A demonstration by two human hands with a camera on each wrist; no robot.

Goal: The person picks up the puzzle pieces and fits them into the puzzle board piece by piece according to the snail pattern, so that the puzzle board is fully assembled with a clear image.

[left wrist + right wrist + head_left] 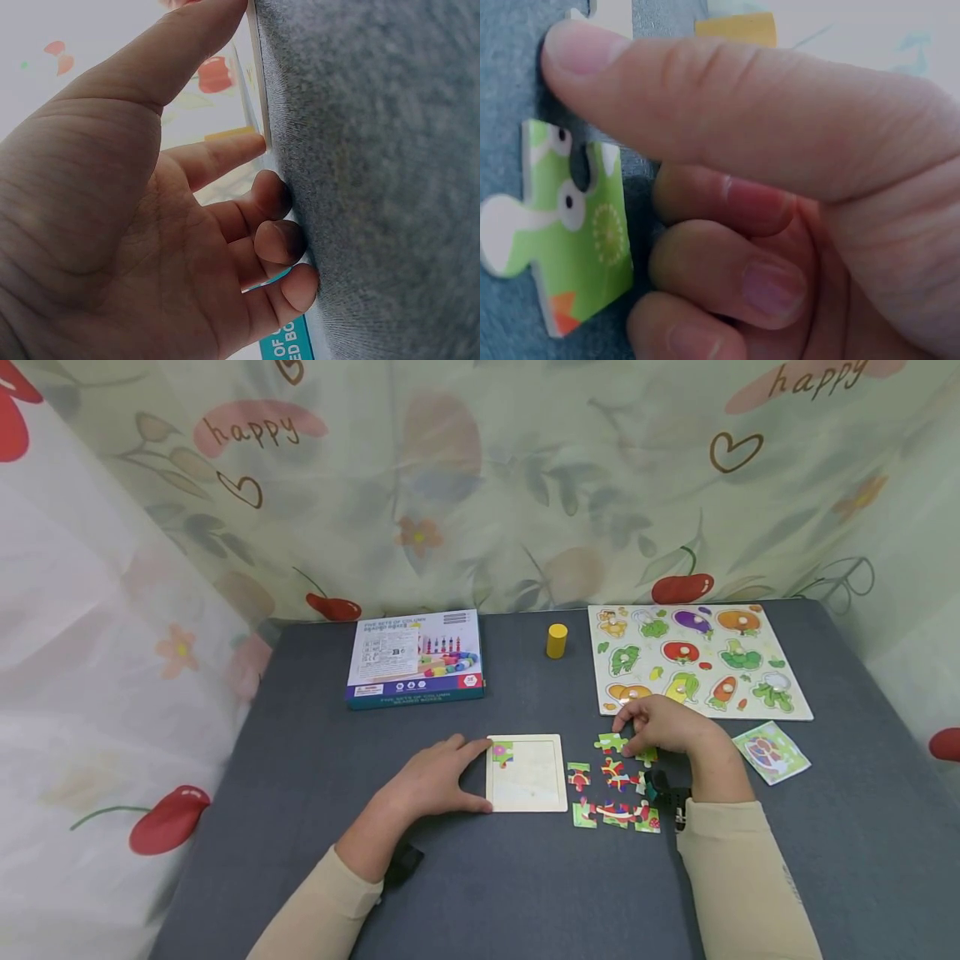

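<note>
A square wooden puzzle tray (527, 808) lies mid-table, with one green piece with a pink flower (502, 752) in its upper left corner. My left hand (438, 778) is at the tray's left edge, thumb and index finger spread apart and touching its two left corners; the other fingers rest on the table. Right of the tray lie several loose jigsaw pieces (617, 814). My right hand (667, 727) bends over the top of that group, thumb and index finger at the edges of a green puzzle piece (611, 742). Beneath the thumb lies another green piece (585, 225).
A boxed bead set (416, 660) stands at the back left. Near the back edge is a yellow cylinder (557, 642). The vegetable puzzle board (693, 652) lies at the back right, and a square picture card (772, 752) lies right of my right wrist.
</note>
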